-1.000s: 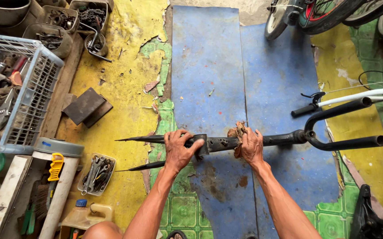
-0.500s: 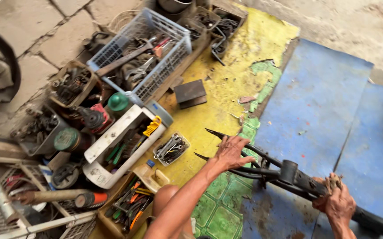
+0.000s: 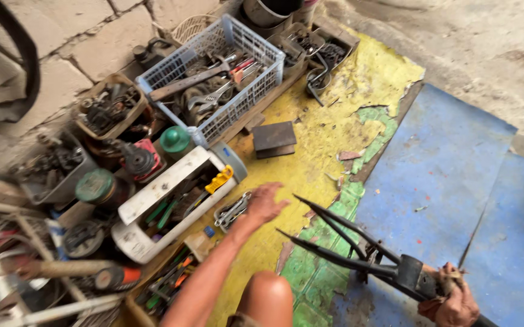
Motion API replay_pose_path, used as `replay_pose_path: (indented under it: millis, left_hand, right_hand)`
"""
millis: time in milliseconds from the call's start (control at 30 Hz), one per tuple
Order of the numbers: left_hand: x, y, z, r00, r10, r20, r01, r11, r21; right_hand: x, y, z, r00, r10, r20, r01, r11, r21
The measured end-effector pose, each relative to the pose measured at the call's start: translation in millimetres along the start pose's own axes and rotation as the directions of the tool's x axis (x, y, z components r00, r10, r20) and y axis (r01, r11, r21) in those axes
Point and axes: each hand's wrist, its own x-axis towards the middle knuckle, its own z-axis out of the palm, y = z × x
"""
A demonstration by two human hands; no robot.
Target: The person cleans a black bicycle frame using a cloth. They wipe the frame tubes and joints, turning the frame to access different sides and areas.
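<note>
Reaching with open fingers, my left hand (image 3: 266, 203) hovers just above a small tray of wrenches (image 3: 231, 211) beside the white toolbox (image 3: 153, 200) on the yellow mat (image 3: 328, 139). Rightward, my right hand (image 3: 455, 303) grips the black bicycle fork (image 3: 359, 251) over the blue mat (image 3: 455, 175).

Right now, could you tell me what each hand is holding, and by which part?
The right hand grips the black bicycle fork near its crown end, through a rag. The left hand holds nothing, open above a small tray of wrenches.
</note>
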Motion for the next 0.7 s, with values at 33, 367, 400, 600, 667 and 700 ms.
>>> replay_pose_path:
  millis: [33,367,400,600,667,700]
  left_hand:
    - [7,-9,-10,0.995,0.026,-0.098,-0.029,0.999,-0.021]
    - [193,-69,-144,0.722,0.134,-0.679,-0.062,0.990,0.130]
    - [210,-72,-148,0.718,0.175,-0.674,-0.088,0.983,0.162]
    - [284,-89,-147,0.845,0.296,-0.445,0.057,0.778,0.626]
    - [299,-88,-144,0.819,0.360,-0.446,-0.011,0.788,0.616]
    - [305,-87,-142,0.840,0.349,-0.415,-0.012,0.777,0.630]
  right_hand:
    - [1,3,2,1.000,0.002,-0.008,-0.002,1.000,-0.031]
    - [8,35,13,0.995,-0.071,-0.064,0.049,0.953,-0.300]
    - [10,35,13,0.995,-0.092,-0.050,0.068,0.932,-0.355]
    - [23,30,17,0.985,-0.171,-0.002,0.143,0.829,-0.541]
    - [22,28,17,0.981,-0.193,0.013,0.162,0.786,-0.596]
    - [18,27,17,0.979,-0.203,0.023,0.172,0.761,-0.626]
